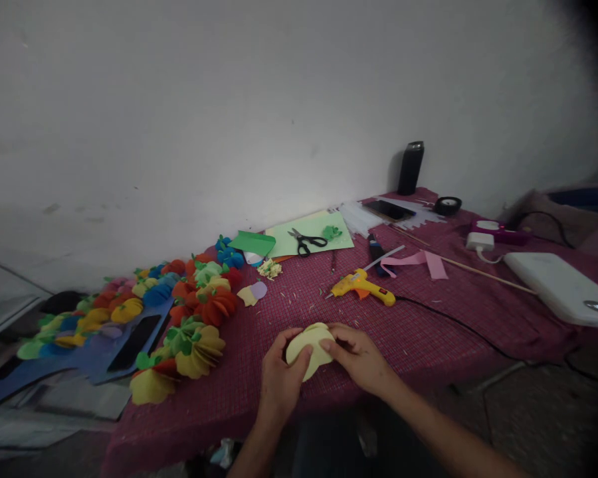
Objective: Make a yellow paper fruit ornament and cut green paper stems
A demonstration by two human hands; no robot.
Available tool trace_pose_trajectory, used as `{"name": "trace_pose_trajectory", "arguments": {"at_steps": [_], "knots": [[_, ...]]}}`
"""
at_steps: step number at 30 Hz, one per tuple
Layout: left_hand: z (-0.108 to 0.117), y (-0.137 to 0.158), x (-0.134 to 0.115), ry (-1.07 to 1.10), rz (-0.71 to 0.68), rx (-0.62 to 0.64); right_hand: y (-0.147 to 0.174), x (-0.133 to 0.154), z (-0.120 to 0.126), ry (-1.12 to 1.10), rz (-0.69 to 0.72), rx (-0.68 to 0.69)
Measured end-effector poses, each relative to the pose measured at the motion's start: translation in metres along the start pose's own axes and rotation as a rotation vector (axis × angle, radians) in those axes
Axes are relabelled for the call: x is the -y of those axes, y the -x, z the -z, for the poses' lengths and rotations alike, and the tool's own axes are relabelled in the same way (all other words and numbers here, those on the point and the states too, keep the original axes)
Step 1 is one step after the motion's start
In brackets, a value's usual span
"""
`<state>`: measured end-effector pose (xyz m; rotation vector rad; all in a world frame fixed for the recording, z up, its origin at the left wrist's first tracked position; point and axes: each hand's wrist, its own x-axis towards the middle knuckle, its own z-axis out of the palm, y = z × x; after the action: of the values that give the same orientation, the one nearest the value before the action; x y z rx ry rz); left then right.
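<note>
Pale yellow paper petals (306, 344), rounded and layered, are held over the front of the table between both hands. My left hand (284, 362) grips their left side, thumb across the front. From the right, my right hand (356, 352) pinches the other edge with its thumb on top. Fingers behind the paper are partly hidden. A yellow hot glue gun (361, 285) lies just beyond my hands, its nozzle pointing left. A small cream and lilac paper piece (252, 293) rests to the left of it.
Many coloured paper pumpkins (214, 304) crowd the left side. Behind lie black-handled scissors (303, 245) on green paper sheets (284, 247). Rightward are a utility knife (376, 252), pink ribbon (413, 262), a wooden stick (478, 271), a white power bank (563, 282) and a black can (411, 168).
</note>
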<state>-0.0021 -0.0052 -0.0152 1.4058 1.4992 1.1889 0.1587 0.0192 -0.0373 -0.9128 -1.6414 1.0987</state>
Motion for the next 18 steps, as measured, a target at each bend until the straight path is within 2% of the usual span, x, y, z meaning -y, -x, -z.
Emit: {"name": "trace_pose_trajectory", "arguments": {"at_steps": [6, 10, 12, 15, 18], "knots": [[0.001, 0.0, 0.002, 0.124, 0.135, 0.072, 0.0, -0.005, -0.004, -0.012, -0.118, -0.011], [0.002, -0.004, 0.003, 0.23, 0.211, 0.086, -0.003, -0.007, -0.008, -0.176, -0.16, -0.056], [0.002, -0.007, 0.005, 0.215, 0.225, 0.077, -0.005, -0.008, -0.009, -0.217, -0.165, -0.077], [0.005, -0.011, 0.011, 0.135, 0.163, 0.053, -0.008, -0.01, -0.008, -0.118, -0.164, -0.097], [0.008, -0.012, 0.015, 0.001, 0.045, 0.022, -0.01, -0.01, -0.006, 0.142, -0.142, -0.093]]}}
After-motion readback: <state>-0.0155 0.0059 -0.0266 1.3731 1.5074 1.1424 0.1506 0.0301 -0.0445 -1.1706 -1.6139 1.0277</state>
